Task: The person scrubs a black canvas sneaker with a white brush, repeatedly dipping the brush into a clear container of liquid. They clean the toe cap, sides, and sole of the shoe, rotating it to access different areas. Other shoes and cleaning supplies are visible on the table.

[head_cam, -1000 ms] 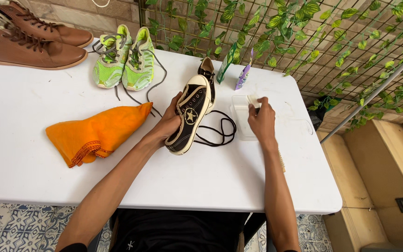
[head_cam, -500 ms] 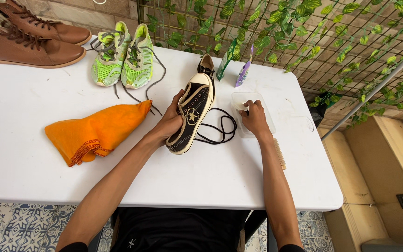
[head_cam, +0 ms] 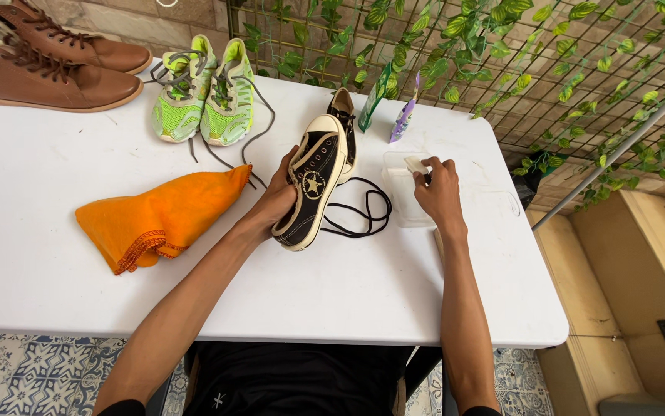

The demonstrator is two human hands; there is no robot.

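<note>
Black shoe [head_cam: 313, 185] with a pale sole, tipped on its side near the middle of the white worktop [head_cam: 348, 293]. Gripped by the left hand [head_cam: 274, 202], fingers curled round its left edge, same spot as a second ago.

Now lower and further left than before: right hand [head_cam: 438, 192], down over the clear tub [head_cam: 402, 202] just right of the shoe. Fingers pinched narrow on a small pale piece [head_cam: 415, 163] at the tub's far edge. Hard to tell what the piece is. So, for the work on the shoe: pale piece at the tub for now, not touching the shoe.

Between shoe and tub: a loose black lace [head_cam: 363, 208], looped on the worktop, close under the way from tub to shoe. Could snag.

Just behind, the second black shoe [head_cam: 344, 127]. Further back, a green pouch [head_cam: 376, 96] and a purple pouch [head_cam: 403, 119], standing up by the leafy fence [head_cam: 502, 46]. To the left, an orange cloth [head_cam: 167, 216], bunched up. Far left, green shoes [head_cam: 205, 96] with loose laces and brown boots [head_cam: 55, 58], well apart from both hands.
</note>
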